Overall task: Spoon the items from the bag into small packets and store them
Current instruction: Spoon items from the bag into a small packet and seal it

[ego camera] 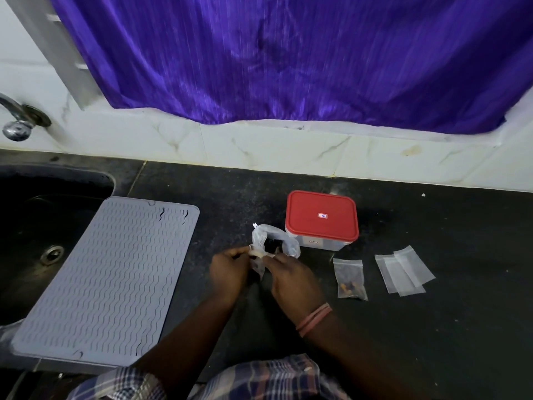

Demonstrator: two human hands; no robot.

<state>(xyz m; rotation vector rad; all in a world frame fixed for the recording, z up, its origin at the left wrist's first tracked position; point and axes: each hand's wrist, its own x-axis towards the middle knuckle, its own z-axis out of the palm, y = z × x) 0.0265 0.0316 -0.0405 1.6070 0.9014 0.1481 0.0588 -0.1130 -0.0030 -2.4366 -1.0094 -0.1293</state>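
Checked shirt cloth [259, 379] is showing lowest. Above it, both hands are working at the bag [274, 241] on the dark counter [432, 327]: left hand [227, 272] pinching its plastic, right hand [294, 280] pinching something pale, unclear what. One filled packet [349, 278] is lying beside empty packets [403, 272] near the red-lidded box [321, 220]. Keeping the mouth upright and wide should prevent spills.

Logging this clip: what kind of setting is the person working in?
Most likely a home kitchen: a dark stone counter with a sunken sink, a wall tap above it, a tiled backsplash, and a grey drying mat.
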